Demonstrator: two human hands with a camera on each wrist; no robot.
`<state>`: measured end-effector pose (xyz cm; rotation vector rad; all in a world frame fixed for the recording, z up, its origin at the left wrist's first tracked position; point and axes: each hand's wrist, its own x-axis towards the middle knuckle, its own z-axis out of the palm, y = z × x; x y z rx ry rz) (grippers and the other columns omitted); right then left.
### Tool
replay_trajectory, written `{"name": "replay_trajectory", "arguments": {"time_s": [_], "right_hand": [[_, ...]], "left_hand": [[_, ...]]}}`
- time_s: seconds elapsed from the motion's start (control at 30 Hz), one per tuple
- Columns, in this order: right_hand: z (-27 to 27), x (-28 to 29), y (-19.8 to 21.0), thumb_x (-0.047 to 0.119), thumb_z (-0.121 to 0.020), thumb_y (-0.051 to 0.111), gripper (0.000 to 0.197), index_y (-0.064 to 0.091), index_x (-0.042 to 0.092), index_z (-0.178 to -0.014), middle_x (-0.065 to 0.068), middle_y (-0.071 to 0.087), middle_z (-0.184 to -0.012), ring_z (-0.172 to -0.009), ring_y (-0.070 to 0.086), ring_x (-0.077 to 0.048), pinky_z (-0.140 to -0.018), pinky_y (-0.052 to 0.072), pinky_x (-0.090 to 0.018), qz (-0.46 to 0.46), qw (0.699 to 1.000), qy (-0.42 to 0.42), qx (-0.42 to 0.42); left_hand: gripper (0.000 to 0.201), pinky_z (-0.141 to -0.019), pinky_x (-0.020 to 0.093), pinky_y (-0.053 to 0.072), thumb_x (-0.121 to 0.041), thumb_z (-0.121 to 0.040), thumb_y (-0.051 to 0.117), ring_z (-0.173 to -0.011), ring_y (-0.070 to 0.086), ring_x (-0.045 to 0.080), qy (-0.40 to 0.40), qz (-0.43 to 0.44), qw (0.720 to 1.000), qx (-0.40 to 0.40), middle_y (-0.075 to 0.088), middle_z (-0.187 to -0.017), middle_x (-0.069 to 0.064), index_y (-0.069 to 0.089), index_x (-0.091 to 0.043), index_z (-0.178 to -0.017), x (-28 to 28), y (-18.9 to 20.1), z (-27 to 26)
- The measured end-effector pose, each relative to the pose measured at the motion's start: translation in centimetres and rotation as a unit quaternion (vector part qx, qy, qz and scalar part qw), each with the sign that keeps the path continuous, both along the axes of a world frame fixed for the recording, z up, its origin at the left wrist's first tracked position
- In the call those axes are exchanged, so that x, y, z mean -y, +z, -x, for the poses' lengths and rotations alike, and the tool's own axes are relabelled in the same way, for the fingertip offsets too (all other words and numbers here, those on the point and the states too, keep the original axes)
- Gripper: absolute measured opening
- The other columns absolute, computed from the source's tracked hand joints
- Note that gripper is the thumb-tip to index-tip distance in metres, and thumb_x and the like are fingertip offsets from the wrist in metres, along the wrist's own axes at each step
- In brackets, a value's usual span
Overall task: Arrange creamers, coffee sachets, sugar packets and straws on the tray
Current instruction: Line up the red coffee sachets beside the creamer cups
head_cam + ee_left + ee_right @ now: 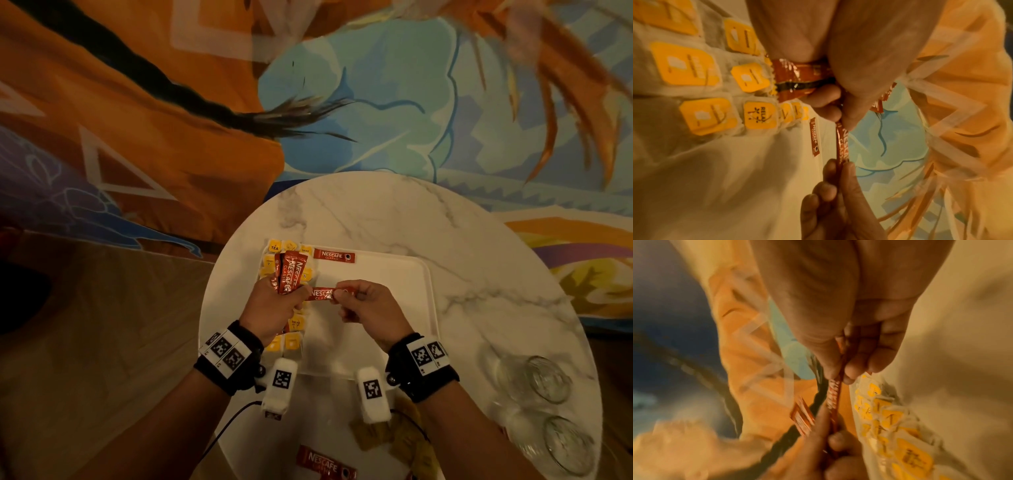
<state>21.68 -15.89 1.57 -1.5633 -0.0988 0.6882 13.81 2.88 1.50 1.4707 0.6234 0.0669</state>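
Clearly red coffee sachet (322, 294), glossy, white-lettered

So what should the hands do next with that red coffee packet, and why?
Probably the right hand should pull the coffee packet free of the left hand and lay it flat on the tray, below the packet already lying there. Both hands pinch it now, and the left still holds a bunch.
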Motion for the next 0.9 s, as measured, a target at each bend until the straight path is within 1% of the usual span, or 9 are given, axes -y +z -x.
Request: {"name": "replay_trajectory", "arguments": {"time_s": [0.1,0.2,0.3,0.4,0.47,0.6,0.67,0.77,0.9], "right_hand": [[-0.4,0.2,-0.6,0.012,-0.097,0.064,0.014,0.074,0.005,-0.104,-0.009,0.075,-0.089,-0.067,0.060,-0.016,-0.069,0.056,-0.030,0.014,1.000,-0.011,-0.010],[-1.2,0.2,-1.1,0.016,-0.097,0.065,0.014,0.076,0.009,-0.099,-0.006,0.075,-0.087,-0.069,0.061,-0.013,-0.067,0.055,-0.028,0.058,0.998,-0.024,0.018],[-2.7,-0.1,-1.6,0.018,-0.096,0.065,0.014,0.076,0.009,-0.094,-0.007,0.076,-0.089,-0.069,0.062,-0.013,-0.066,0.054,-0.029,0.079,0.995,-0.061,0.021],[-4.5,-0.3,-2.1,0.018,-0.097,0.063,0.016,0.075,0.009,-0.091,-0.007,0.076,-0.089,-0.066,0.061,-0.013,-0.063,0.052,-0.029,0.110,0.989,-0.095,0.025],[-5.6,-0.6,-2.7,0.018,-0.097,0.062,0.017,0.075,0.009,-0.090,-0.005,0.075,-0.084,-0.064,0.060,-0.013,-0.060,0.050,-0.027,0.148,0.983,-0.104,0.040],[-7.2,-1.4,-4.2,0.023,-0.095,0.064,0.022,0.075,0.012,-0.079,-0.005,0.070,-0.069,-0.058,0.058,-0.015,-0.055,0.046,-0.027,0.215,0.970,-0.088,0.063],[-7.7,-1.8,-4.5,0.024,-0.094,0.066,0.022,0.076,0.014,-0.077,-0.007,0.071,-0.068,-0.058,0.058,-0.017,-0.057,0.046,-0.029,0.236,0.966,-0.075,0.070],[-8.3,-2.3,-4.6,0.028,-0.093,0.068,0.023,0.078,0.011,-0.080,-0.004,0.067,-0.064,-0.061,0.059,-0.020,-0.063,0.049,-0.031,0.270,0.957,-0.052,0.086],[-8.6,-2.8,-4.7,0.035,-0.091,0.069,0.025,0.078,0.017,-0.077,-0.007,0.074,-0.076,-0.077,0.070,-0.027,-0.076,0.057,-0.038,0.321,0.939,-0.032,0.121]], "left_hand": [[0.006,-0.066,0.035,0.053,-0.017,-0.087,0.077,-0.065,0.063,0.015,0.012,0.018,1.000,0.003,0.070,-0.072,0.001,0.073,-0.016,-0.092,-0.2,-0.1,-0.1],[0.009,-0.061,0.027,0.054,-0.017,-0.088,0.076,-0.063,0.065,0.009,0.006,0.026,1.000,-0.002,0.072,-0.073,-0.005,0.072,-0.017,-0.097,-0.3,0.1,-0.3],[0.010,-0.055,0.024,0.050,-0.018,-0.090,0.073,-0.061,0.064,0.011,0.010,0.030,0.999,-0.016,0.070,-0.074,-0.002,0.071,-0.015,-0.099,-0.6,0.2,-0.3],[0.012,-0.058,0.028,0.050,-0.019,-0.091,0.071,-0.062,0.062,0.014,0.012,0.039,0.999,-0.037,0.068,-0.074,0.004,0.071,-0.011,-0.099,-1.0,0.4,-0.3],[0.010,-0.060,0.030,0.049,-0.016,-0.090,0.070,-0.062,0.061,0.015,0.013,0.055,0.997,-0.045,0.067,-0.074,0.006,0.070,-0.011,-0.099,-1.1,0.5,-0.3],[0.010,-0.056,0.028,0.045,-0.011,-0.090,0.068,-0.056,0.056,0.013,0.010,0.071,0.996,-0.059,0.066,-0.072,0.007,0.071,-0.011,-0.099,-1.3,0.7,-0.1],[0.010,-0.056,0.028,0.044,-0.011,-0.090,0.068,-0.054,0.053,0.014,0.013,0.071,0.995,-0.061,0.065,-0.072,0.009,0.071,-0.009,-0.099,-1.5,0.5,0.1],[0.011,-0.053,0.025,0.045,-0.011,-0.090,0.068,-0.054,0.053,0.013,0.019,0.067,0.996,-0.063,0.066,-0.073,0.009,0.071,-0.009,-0.100,-1.6,0.5,0.3],[0.011,-0.054,0.024,0.045,-0.010,-0.092,0.065,-0.054,0.054,0.011,0.014,0.058,0.996,-0.064,0.067,-0.075,0.009,0.071,-0.009,-0.101,-1.5,0.7,0.5]]}}
